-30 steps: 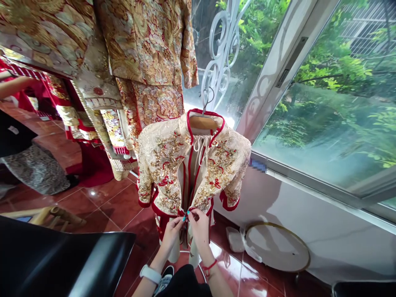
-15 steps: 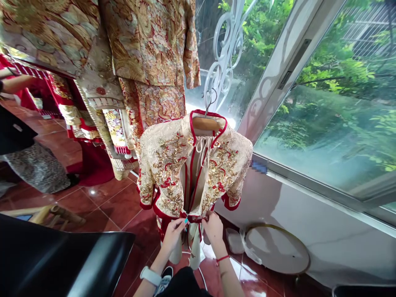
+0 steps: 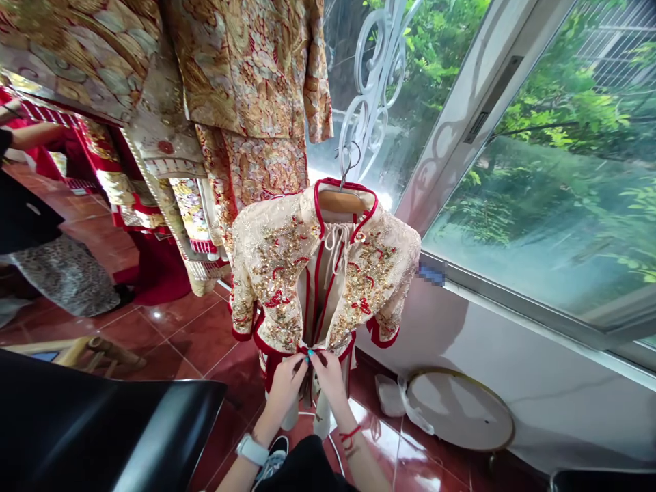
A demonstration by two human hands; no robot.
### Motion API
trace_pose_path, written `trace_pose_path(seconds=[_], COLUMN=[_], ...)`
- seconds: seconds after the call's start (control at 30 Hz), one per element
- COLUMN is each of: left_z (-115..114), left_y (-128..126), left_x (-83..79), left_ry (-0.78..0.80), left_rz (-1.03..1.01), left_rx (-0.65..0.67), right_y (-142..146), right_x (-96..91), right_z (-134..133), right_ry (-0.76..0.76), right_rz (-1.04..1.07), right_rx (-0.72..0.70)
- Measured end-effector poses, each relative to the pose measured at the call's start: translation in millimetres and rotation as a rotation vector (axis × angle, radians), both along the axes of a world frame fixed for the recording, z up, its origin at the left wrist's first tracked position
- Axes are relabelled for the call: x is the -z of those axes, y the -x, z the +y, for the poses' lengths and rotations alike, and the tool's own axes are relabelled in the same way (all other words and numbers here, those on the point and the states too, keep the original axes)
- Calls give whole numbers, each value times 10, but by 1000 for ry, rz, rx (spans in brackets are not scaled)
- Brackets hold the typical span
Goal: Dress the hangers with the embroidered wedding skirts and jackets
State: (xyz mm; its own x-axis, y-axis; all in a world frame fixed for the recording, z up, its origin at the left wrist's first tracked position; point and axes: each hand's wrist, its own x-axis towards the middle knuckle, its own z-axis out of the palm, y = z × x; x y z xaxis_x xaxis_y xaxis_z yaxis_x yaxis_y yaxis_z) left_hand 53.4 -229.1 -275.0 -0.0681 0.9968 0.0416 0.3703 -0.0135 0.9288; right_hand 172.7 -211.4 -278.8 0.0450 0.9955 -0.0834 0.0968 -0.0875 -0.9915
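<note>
A cream embroidered jacket [image 3: 279, 266] with red trim and gold sequins hangs on a wooden hanger [image 3: 339, 200] in front of me. Its front is open down to the bottom hem. My left hand [image 3: 285, 384] and my right hand [image 3: 328, 374] meet at the red fastening [image 3: 310, 352] on that hem, fingertips pinching the two edges together. I wear a white watch on the left wrist and a red string on the right.
Gold brocade garments [image 3: 246, 75] hang at the upper left. A large window [image 3: 543, 171] fills the right. A round gold-rimmed tray [image 3: 461, 410] leans on the wall by the floor. A black chair back [image 3: 102, 430] sits at lower left. Another person's arm [image 3: 31, 134] shows far left.
My right hand had moved out to the right along the hem half a second ago; it has come back to the middle, meeting my left hand at the fastening.
</note>
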Motion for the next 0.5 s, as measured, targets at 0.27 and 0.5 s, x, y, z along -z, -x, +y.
trace_pose_path(seconds=[0.27,0.5], left_z=[-72,-196], left_y=[97,116], left_x=[64,251], left_ry=[24,-17], left_rz=[129,555], left_rx=[-16,-203], right_y=[75,108], right_x=[144,243], right_z=[84,34], right_ry=[-4,175], right_rz=[164,309], right_rx=[37,28])
